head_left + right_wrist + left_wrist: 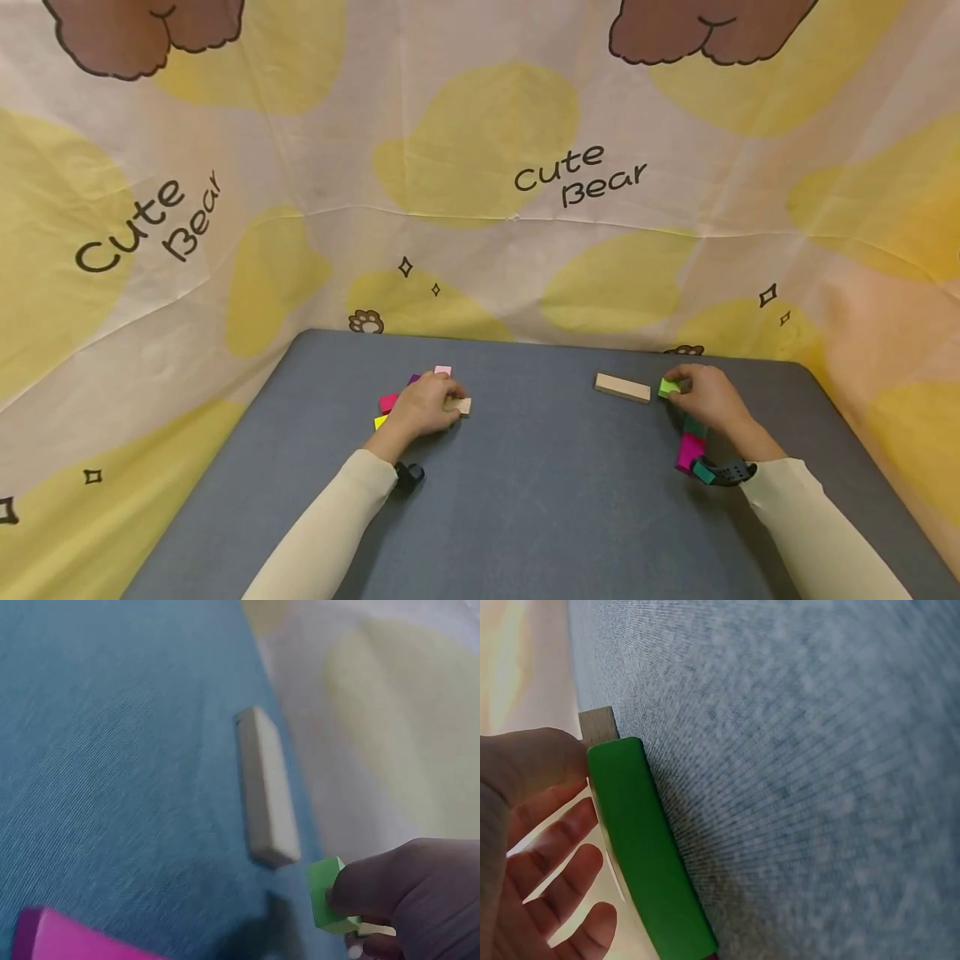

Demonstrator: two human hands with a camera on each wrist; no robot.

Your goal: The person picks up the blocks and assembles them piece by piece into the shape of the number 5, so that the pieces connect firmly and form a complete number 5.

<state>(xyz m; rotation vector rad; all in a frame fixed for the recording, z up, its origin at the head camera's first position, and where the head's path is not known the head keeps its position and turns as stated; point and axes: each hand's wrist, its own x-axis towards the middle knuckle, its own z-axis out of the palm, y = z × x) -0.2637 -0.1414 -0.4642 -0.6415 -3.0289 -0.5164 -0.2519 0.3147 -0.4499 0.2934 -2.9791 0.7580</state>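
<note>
On the left of the table, my left hand (pixel 426 405) pinches a plain wooden block (pixel 463 407) between thumb and fingertips. The left wrist view shows this wooden block (pixel 598 726) beyond a long green block (pixel 649 847), with the thumb (pixel 547 759) against it and the other fingers loosely bent. Over at the right, my right hand (pixel 708 398) holds a small light green block (pixel 668 387) by thumb and fingers. In the right wrist view the light green block (pixel 328 894) overlaps the table's far edge, near the end of a long wooden block (pixel 266 787).
Around the left hand lie a pink block (pixel 443 371), a purple block (pixel 414 379), a red block (pixel 387 403) and a yellow block (pixel 381 422). A dark green block (pixel 695 426) and a magenta block (pixel 690 452) are by the right wrist. A printed cloth (pixel 480 275) hangs behind the table.
</note>
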